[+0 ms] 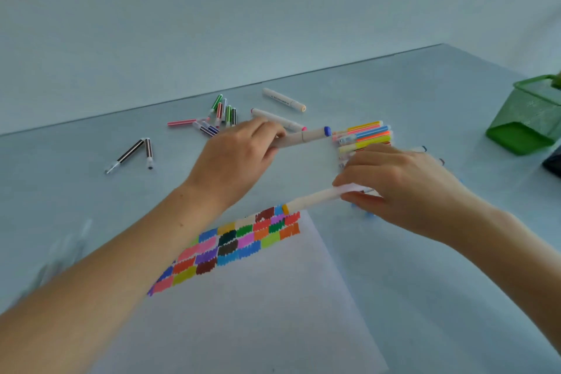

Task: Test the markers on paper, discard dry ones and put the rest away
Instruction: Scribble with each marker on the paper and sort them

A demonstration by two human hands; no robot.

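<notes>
Paper (243, 313) fills the lower centre, its upper edge carrying three rows of coloured swatches (230, 244): many markers look tested already. Left hand (236, 158), mid-frame, grips a white blue-capped marker (306, 136), held clear of the table. Right hand (400, 188), right of centre, pinches a white yellow-tipped marker (312, 199), tip at the paper's upper edge beside the swatches.

Bright striped markers (364, 136) lie bundled just beyond the right hand, likely the keepers. Small scattered pens (212, 118) sit upper centre; two dark ones (136, 153) lie apart, left. Two fat white markers (283, 99) rest further back. Green mesh holder (528, 118) waits at the right edge. Judgement: testing well advanced; sorting and putting away remain.
</notes>
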